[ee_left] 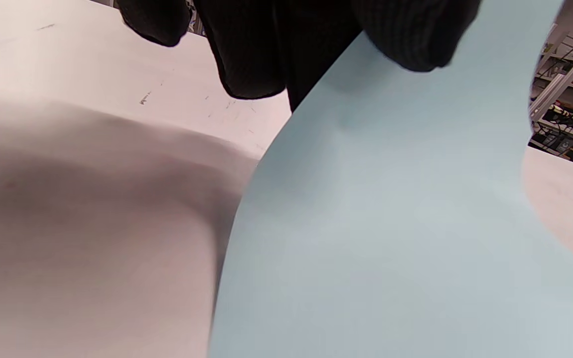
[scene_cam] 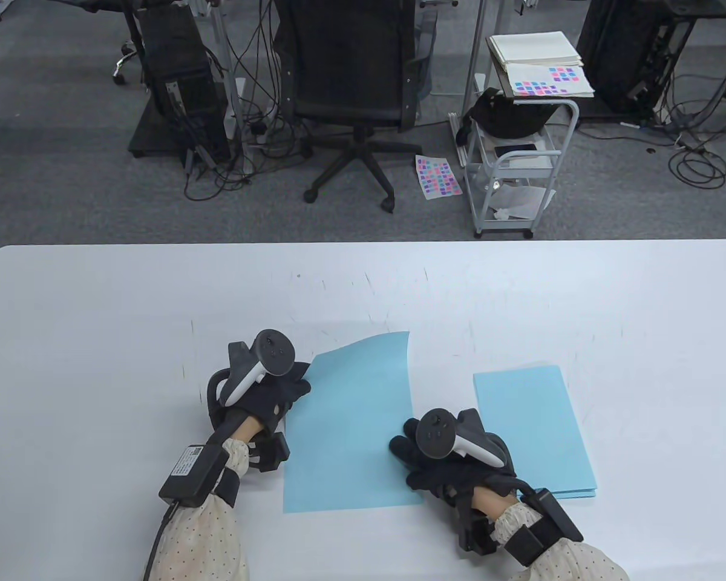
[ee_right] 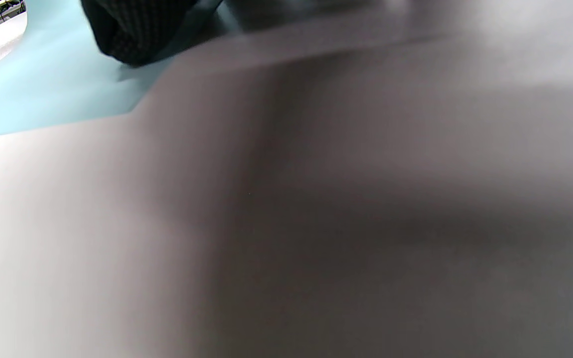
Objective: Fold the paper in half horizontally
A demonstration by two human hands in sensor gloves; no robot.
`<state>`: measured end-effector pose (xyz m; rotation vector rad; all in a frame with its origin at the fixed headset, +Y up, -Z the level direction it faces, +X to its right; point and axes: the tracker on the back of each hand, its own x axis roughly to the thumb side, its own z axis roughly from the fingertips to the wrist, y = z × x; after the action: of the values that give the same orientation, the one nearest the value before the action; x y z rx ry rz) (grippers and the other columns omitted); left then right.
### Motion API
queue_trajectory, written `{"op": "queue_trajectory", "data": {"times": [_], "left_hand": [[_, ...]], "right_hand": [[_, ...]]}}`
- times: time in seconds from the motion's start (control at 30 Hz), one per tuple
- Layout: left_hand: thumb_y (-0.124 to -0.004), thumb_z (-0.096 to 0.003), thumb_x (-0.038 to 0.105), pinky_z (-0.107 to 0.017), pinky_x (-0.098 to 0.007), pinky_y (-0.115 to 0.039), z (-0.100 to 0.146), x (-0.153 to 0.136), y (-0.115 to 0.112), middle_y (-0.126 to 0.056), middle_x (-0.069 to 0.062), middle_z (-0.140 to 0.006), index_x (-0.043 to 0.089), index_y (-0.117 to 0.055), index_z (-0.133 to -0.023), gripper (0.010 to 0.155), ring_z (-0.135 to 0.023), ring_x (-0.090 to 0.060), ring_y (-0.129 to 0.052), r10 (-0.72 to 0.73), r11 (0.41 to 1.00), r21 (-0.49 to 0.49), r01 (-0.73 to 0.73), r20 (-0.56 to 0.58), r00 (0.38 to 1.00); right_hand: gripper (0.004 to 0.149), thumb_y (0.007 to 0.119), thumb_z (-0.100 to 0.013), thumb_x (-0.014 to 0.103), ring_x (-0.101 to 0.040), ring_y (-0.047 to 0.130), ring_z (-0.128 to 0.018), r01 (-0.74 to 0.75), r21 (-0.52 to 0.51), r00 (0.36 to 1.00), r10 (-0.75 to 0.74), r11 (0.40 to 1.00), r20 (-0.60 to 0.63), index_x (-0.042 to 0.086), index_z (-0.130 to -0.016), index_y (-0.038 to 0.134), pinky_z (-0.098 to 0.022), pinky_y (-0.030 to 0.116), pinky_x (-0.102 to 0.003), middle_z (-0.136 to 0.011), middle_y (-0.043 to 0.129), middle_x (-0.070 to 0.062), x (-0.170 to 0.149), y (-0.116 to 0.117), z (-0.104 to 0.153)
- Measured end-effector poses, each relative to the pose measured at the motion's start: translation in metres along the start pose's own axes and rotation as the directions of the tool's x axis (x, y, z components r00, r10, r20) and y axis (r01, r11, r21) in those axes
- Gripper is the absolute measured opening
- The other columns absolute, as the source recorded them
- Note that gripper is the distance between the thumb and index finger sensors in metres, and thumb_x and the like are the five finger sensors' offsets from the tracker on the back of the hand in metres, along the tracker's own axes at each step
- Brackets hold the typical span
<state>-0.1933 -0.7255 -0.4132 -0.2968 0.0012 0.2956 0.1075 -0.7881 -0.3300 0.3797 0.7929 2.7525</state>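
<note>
- While the left hand [scene_cam: 266, 387] pinches the blue paper's [scene_cam: 351, 436] far left corner, lifting it to begin folding.
- Right hand [scene_cam: 448, 454] presses flat, fingers straight, anchoring the sheet near the worktop's [scene_cam: 97, 315] front edge.

Paper sheet [scene_cam: 351, 423] light blue; paper stack [scene_cam: 532, 430] same blue. Desk [scene_cam: 97, 315] white, faint dark scuff marks. Gloves black on left hand [scene_cam: 266, 393] and right hand [scene_cam: 441, 460]. Sleeves [scene_cam: 199, 544] cream, small dark dots. Floor sheet [scene_cam: 437, 176] white, pink-purple-blue squares. Carpet [scene_cam: 54, 175] grey.
</note>
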Motion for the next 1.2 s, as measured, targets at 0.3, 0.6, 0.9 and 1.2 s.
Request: {"op": "queue_trajectory", "data": {"times": [0.3,0.6,0.9,1.2], "left_hand": [[-0.079,-0.0392,0.048,-0.083,-0.047,-0.060,0.027,-0.011,-0.013,-0.093,0.023,-0.094,0.058,-0.082,-0.082,0.044,-0.103,-0.011,-0.081,-0.030,0.999,0.030,0.030,0.030,0.999],[-0.081,-0.0385,0.047,-0.083,-0.047,-0.060,0.045,-0.013,-0.034,-0.089,0.024,-0.098,0.058,-0.082,-0.081,0.044,-0.103,-0.011,-0.080,-0.088,0.996,0.026,0.086,0.075,0.993],[-0.081,-0.0379,0.046,-0.085,-0.049,-0.056,0.059,-0.023,-0.045,-0.080,0.027,-0.102,0.057,-0.082,-0.081,0.044,-0.107,-0.009,-0.073,-0.100,0.994,-0.021,0.103,0.127,0.987],[-0.081,-0.0384,0.046,-0.086,-0.051,-0.052,0.062,-0.024,-0.058,-0.072,0.029,-0.106,0.058,-0.079,-0.082,0.045,-0.110,-0.009,-0.065,-0.198,0.978,-0.038,0.206,0.159,0.967]], "right_hand": [[0.066,0.070,-0.047,0.040,-0.027,-0.001,-0.105,0.005,0.005,1.000,-0.005,1.000,0.000,0.048,-0.103,0.036,-0.073,0.008,-0.063,-0.116,0.014,0.019,-0.001,0.001,0.000],[0.066,0.069,-0.047,0.041,-0.026,-0.002,-0.105,0.017,0.011,1.000,-0.017,1.000,0.001,0.049,-0.103,0.035,-0.073,0.006,-0.062,-0.116,0.013,0.020,-0.002,0.001,0.000],[0.066,0.069,-0.047,0.041,-0.025,-0.003,-0.105,0.022,0.012,1.000,-0.022,1.000,0.004,0.050,-0.103,0.035,-0.073,0.005,-0.062,-0.116,0.012,0.021,-0.003,0.001,0.000],[0.066,0.069,-0.047,0.041,-0.024,-0.003,-0.105,0.022,0.013,1.000,-0.022,1.000,0.004,0.050,-0.103,0.034,-0.073,0.005,-0.062,-0.116,0.012,0.021,-0.004,0.001,0.000]]}}
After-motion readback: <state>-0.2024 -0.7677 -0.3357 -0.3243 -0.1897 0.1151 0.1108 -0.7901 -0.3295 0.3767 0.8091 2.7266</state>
